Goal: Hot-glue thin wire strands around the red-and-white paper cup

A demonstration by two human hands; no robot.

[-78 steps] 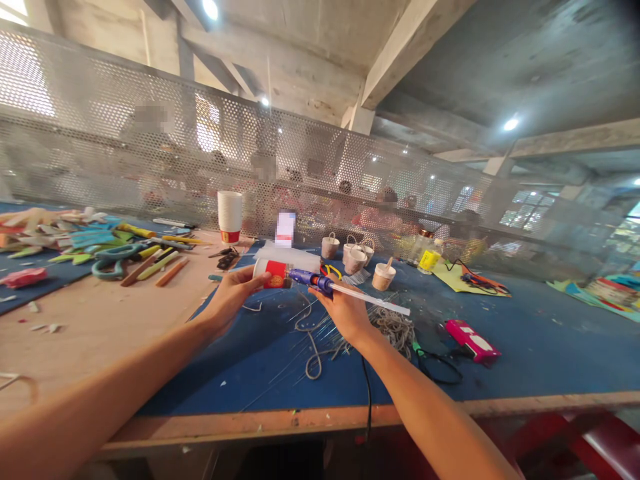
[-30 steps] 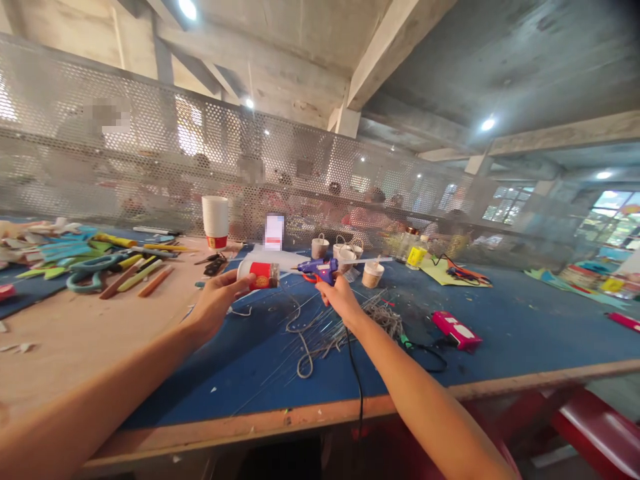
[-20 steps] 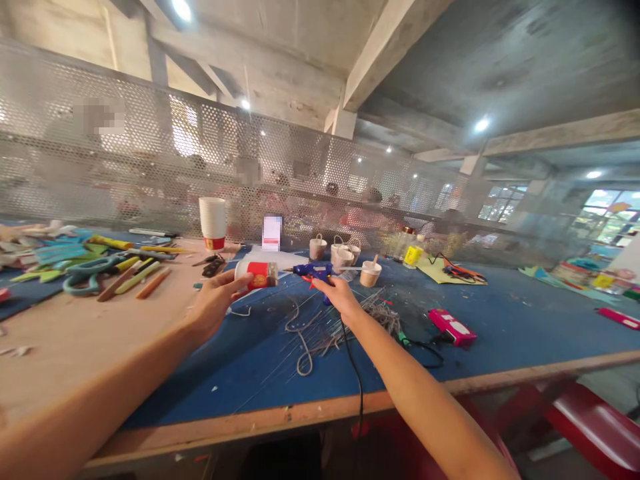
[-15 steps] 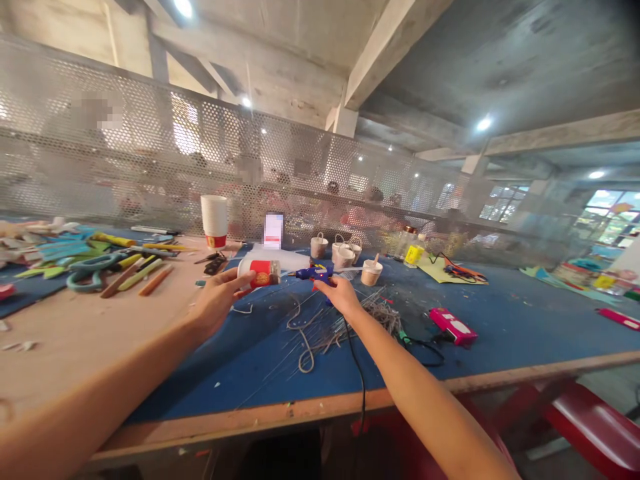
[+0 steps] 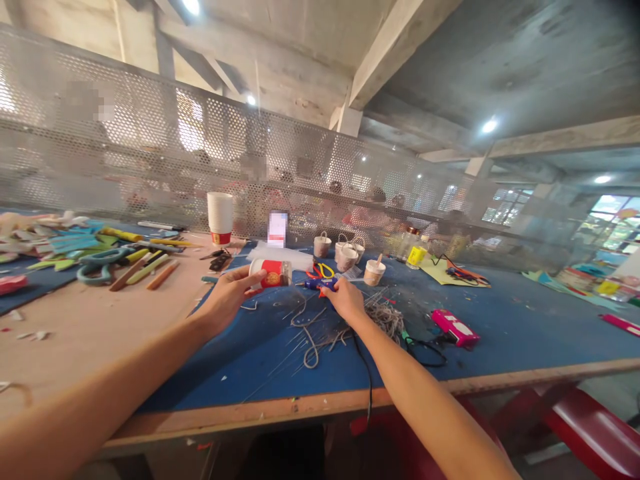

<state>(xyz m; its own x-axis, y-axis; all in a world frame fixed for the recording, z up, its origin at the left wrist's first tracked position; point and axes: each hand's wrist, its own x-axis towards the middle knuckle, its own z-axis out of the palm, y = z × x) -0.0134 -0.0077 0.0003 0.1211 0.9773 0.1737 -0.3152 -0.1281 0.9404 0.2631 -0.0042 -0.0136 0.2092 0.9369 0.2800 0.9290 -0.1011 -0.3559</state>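
My left hand (image 5: pixel 231 295) is wrapped round a paper cup (image 5: pixel 271 273) with a red label, held on its side above the blue mat (image 5: pixel 510 327). My right hand (image 5: pixel 345 298) grips a blue hot glue gun (image 5: pixel 316 285), its nozzle pointing left toward the cup's mouth. The gun's black cord (image 5: pixel 367 373) runs down over the table's front edge. A tangle of twine and thin wires (image 5: pixel 320 330) lies under both hands.
Small twine-wrapped cups (image 5: pixel 350 257) stand behind the hands, with red-handled scissors (image 5: pixel 320 269) and a stack of paper cups (image 5: pixel 220 217). A pink tool (image 5: pixel 455 328) lies to the right. Coloured sticks and teal scissors (image 5: pixel 103 263) litter the left. A perforated metal screen (image 5: pixel 150 153) backs the table, people behind it.
My right hand has lowered the glue gun from in front of the cups down close to the mat. The left hand keeps the cup, shifted slightly right.
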